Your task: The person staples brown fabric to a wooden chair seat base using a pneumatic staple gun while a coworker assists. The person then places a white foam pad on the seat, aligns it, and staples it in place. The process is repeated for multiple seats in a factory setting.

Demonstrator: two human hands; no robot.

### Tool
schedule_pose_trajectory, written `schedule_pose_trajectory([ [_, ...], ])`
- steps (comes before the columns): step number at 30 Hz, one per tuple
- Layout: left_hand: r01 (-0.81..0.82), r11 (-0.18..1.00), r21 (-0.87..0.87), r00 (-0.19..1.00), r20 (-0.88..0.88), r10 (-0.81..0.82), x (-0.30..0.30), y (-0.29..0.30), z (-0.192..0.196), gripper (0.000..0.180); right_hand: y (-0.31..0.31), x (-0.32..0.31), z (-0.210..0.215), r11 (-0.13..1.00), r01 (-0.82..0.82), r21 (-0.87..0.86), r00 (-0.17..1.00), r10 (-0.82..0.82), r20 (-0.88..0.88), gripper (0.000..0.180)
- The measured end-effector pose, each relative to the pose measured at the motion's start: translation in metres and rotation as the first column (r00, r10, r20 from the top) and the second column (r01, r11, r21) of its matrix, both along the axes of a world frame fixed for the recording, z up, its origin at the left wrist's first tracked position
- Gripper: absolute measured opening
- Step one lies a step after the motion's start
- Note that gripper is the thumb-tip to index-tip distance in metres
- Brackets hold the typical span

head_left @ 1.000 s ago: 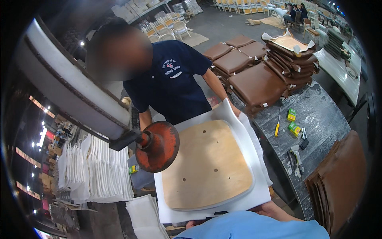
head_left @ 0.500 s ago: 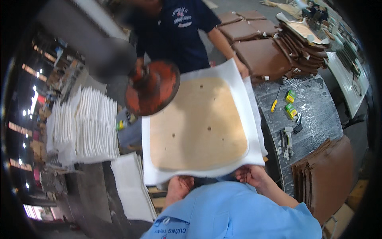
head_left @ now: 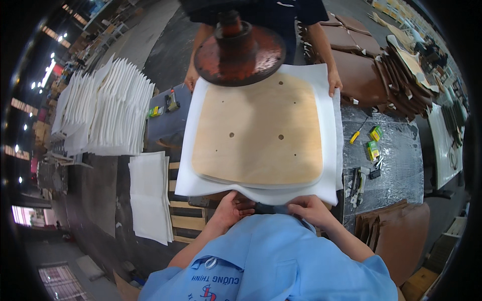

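Observation:
A pale plywood panel point(head_left: 258, 150), with rounded corners and several holes, lies on a white padding sheet point(head_left: 187, 180) that sticks out past it. At the sheet's wavy near edge, my left hand point(head_left: 231, 213) has its thumb against the edge and its fingers curled in. Further right along that edge, my right hand point(head_left: 310, 209) is closed, its fingertips partly hidden. Over the panel's far part hangs a worn red metal disc point(head_left: 238, 57) on a stem. Across from me, a co-worker's hand point(head_left: 335, 83) is at the sheet's far right corner, the other at the far left.
White sheets point(head_left: 103, 108) stand stacked at left, with more sheets point(head_left: 148, 195) nearer. On the right table point(head_left: 391, 155) lie a yellow-handled screwdriver point(head_left: 356, 135), small green-yellow boxes point(head_left: 373, 150) and a tool point(head_left: 359, 185). Brown padded pieces point(head_left: 356, 72) and brown covers point(head_left: 396, 233) are piled there.
My view has shifted, and the panel with its sheet now appears straighter. My hands have come further into view at the near edge. The co-worker's left-side hand now shows.

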State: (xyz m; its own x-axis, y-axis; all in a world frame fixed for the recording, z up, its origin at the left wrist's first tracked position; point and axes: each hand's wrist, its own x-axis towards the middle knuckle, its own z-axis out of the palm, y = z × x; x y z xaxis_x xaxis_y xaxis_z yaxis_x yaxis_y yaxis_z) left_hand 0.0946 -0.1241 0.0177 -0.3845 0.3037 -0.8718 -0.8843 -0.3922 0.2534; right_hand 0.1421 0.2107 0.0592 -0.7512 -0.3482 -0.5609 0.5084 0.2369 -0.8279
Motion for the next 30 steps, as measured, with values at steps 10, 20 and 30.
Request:
schedule_pose_trajectory([
  [10,-0.214,0.977,-0.017,0.977,0.016,0.214,0.015,0.017,-0.009,0.057,-0.099,-0.071,-0.004,0.727,0.049,0.685,0.465,0.59,-0.659,0.034],
  [20,-0.042,0.809,-0.586,0.971,-0.215,-0.105,0.036,0.014,-0.051,0.076,-0.09,-0.074,-0.005,0.789,0.127,0.601,0.316,0.542,-0.779,0.033],
  [30,-0.607,0.778,-0.164,0.775,-0.341,0.533,0.02,-0.127,-0.03,0.041,0.008,-0.105,0.012,0.786,0.582,0.21,0.406,-0.058,-0.912,0.024],
])
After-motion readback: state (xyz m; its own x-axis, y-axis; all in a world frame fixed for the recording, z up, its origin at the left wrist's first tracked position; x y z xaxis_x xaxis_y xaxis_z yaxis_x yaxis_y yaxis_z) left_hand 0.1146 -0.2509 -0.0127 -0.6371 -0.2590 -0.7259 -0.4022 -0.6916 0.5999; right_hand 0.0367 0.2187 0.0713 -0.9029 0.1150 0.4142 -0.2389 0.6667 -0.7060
